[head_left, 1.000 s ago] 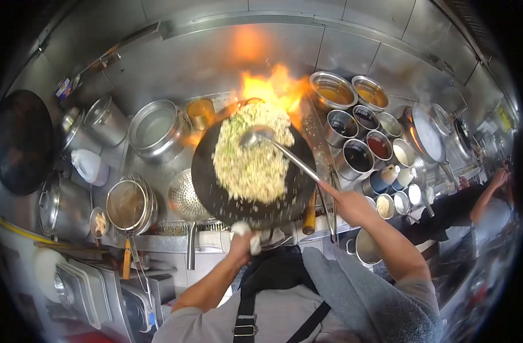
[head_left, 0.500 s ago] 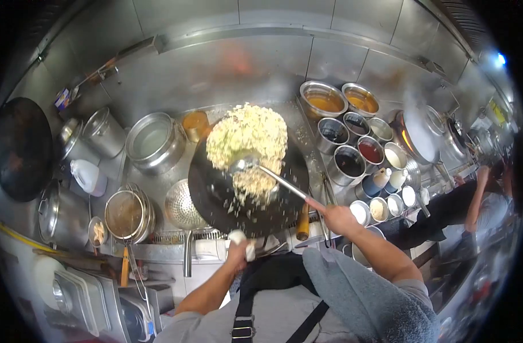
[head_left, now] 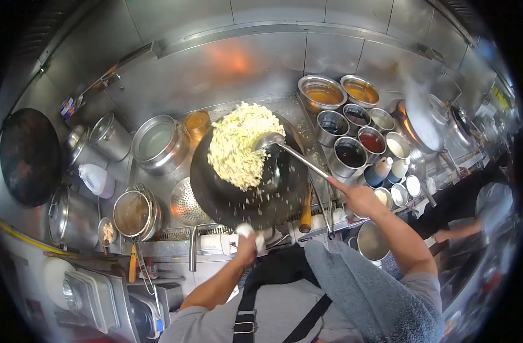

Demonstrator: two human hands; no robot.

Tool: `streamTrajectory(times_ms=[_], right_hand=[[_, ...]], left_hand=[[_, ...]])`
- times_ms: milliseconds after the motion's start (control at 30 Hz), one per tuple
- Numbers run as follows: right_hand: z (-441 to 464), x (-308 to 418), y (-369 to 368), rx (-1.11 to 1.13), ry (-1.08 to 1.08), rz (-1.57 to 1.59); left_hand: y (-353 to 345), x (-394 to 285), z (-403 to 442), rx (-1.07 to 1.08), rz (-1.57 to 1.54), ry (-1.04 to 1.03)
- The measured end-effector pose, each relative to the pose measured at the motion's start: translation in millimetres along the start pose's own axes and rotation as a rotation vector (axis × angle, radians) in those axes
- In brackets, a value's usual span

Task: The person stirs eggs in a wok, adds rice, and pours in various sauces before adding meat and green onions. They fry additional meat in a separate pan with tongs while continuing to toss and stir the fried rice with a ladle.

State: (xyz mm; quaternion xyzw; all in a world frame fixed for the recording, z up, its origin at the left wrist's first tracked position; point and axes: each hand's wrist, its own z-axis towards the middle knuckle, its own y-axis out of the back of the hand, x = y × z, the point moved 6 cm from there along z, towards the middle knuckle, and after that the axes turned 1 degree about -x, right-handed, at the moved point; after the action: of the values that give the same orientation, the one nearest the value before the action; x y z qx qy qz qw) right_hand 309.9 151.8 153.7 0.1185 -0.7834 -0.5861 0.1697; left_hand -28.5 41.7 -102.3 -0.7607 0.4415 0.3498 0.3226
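Note:
A large black wok holds a heap of yellowish fried rice, with loose grains scattered over its near side. My right hand is closed around the red-brown grip of a long metal ladle. The bowl of that ladle rests against the right side of the rice. At the wok's near edge, my left hand is closed on a white cloth; whether a wok handle lies under the cloth is hidden.
Left of the wok are a perforated skimmer, a strainer and a pot of liquid. On the right stand several seasoning containers. Farther right, flames lick a steaming wok near another person.
The rice has shifted left and down within the wok. My right hand and ladle have moved right, and my left hand has shifted slightly right. The other person's arm has lowered.

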Motion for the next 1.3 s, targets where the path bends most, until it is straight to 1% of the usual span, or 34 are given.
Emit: streamTrajectory(times_ms=[33, 67, 100, 133, 167, 200, 233, 267, 300, 367, 400, 433, 467, 500, 533, 600, 633, 667, 700, 733, 767, 833, 867, 900, 933, 967, 1000, 1033, 1100, 1133, 1167, 1200, 1233, 1300], right_hand=[[-20, 6, 15, 0.028, -0.004, 0.053], [-39, 10, 28, 0.056, -0.006, 0.1], [-54, 5, 32, 0.041, 0.096, 0.193], [-62, 4, 38, 0.043, 0.149, 0.235], [-70, 3, 43, 0.047, 0.201, 0.277], [-73, 2, 38, 0.297, 0.071, 0.502], [-78, 3, 32, 0.54, -0.066, 0.72], [-63, 6, 21, 0.573, -0.061, 0.666], [-37, 7, 4, 0.481, 0.031, 0.537], [19, 10, -31, 0.274, 0.158, 0.247], [43, 17, -28, 0.147, 0.194, 0.082], [53, 29, -9, 0.142, 0.123, 0.036], [56, 36, 6, 0.15, 0.056, 0.002], [54, 35, 17, 0.146, 0.045, 0.017], [52, 36, 36, 0.065, 0.104, 0.093], [36, 47, 70, -0.105, 0.226, 0.284], [23, 57, 93, -0.212, 0.293, 0.394], [9, 69, 120, -0.194, 0.194, 0.564], [-2, 76, 134, -0.151, 0.055, 0.792], [-5, 84, 146, -0.2, 0.102, 0.885], [-5, 89, 153, -0.251, 0.147, 0.976], [20, 102, 135, -0.306, 0.28, 1.182], [37, 105, 112, -0.324, 0.301, 1.218], [56, 103, 79, -0.309, 0.332, 1.255], [72, 103, 45, -0.233, 0.21, 1.266], [91, 102, 3, -0.103, 0.151, 1.325], [106, 98, -43, 0.044, 0.088, 1.359], [118, 95, -74, 0.273, -0.04, 1.508], [164, 62, -112, 0.585, -0.146, 1.65], [170, 60, -92, 0.594, -0.134, 1.64], [168, 59, -54, 0.385, 0.01, 1.178], [161, 62, -32, 0.187, 0.136, 0.728], [158, 59, -12, -0.095, 0.319, 0.502], [148, 59, 3, -0.176, 0.33, 0.471]], left_hand=[[-1, -16, -42, -0.059, 0.116, -0.007], [2, -23, -40, -0.063, 0.12, -0.008], [4, -26, -38, -0.049, 0.028, 0.038], [3, -28, -37, -0.037, -0.07, 0.088], [-12, -56, -34, 0.016, -0.235, 0.125], [-33, -96, -22, 0.071, -0.399, 0.153], [-46, -113, 6, 0.082, -0.409, 0.135], [-59, -126, 29, 0.133, -0.364, 0.097], [-60, -118, 61, 0.082, -0.28, 0.115], [-44, -85, 100, 0.104, -0.273, -0.058], [-40, -70, 81, 0.046, -0.25, -0.068], [-38, -60, 56, -0.008, -0.226, -0.081], [-37, -56, 33, 0.068, -0.247, -0.095], [-34, -57, 17, 0.136, -0.26, -0.103], [-35, -69, 19, 0.143, -0.246, -0.101], [-33, -75, 26, 0.001, -0.484, 0.008], [-38, -88, 49, 0.041, -0.439, 0.017], [-43, -95, 83, 0.084, -0.444, -0.014], [-51, -110, 100, 0.034, -0.39, -0.06], [-59, -118, 106, -0.018, -0.33, 0.0], [-56, -101, 138, 0.037, -0.271, -0.019], [-50, -96, 153, 0.035, -0.274, -0.029], [-49, -94, 155, 0.032, -0.276, -0.039], [-41, -88, 153, -0.069, -0.222, -0.046], [-32, -85, 150, -0.172, -0.171, -0.054], [-34, -93, 123, -0.097, -0.193, -0.024], [-27, -90, 114, -0.077, -0.264, -0.063], [-16, -82, 104, -0.059, -0.333, -0.101], [9, -65, 75, -0.016, -0.384, -0.068], [24, -63, 54, -0.066, -0.343, -0.075], [38, -62, 28, -0.119, -0.305, -0.077], [53, -62, -3, -0.146, -0.303, -0.093], [67, -67, -25, -0.171, -0.301, -0.121], [102, -57, -54, -0.325, -0.336, -0.253]])
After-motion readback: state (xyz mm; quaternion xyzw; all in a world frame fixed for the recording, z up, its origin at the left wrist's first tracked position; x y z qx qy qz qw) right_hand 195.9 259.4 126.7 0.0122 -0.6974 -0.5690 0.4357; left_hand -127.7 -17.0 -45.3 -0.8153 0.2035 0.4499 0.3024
